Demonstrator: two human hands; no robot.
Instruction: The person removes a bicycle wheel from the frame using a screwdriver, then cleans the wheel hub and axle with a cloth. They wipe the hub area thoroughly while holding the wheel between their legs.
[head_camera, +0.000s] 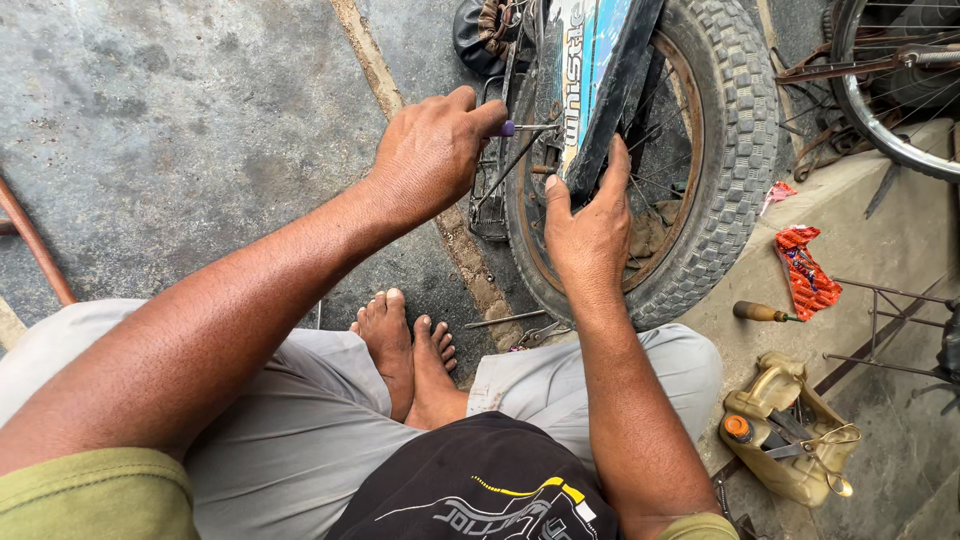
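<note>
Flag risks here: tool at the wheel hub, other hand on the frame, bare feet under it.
1. The left hand drives a purple-tipped tool into a tight spot beside the spokes; a slip could jab the right hand, whose grip is on the blue frame close by.
2. Bare feet lie just beside the tyre, with loose tools next to them; a rolling or dropped wheel could hurt toes.

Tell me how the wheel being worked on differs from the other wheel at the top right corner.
The near wheel wears a thick knobby tyre; the far wheel shows a thin, shiny metal rim. The near wheel has a rusty brown rim and lies almost fully in view; the far wheel is cut off by the frame edge. The left hand and right hand work at the near wheel; nobody touches the far one. Both have wire spokes.
</note>
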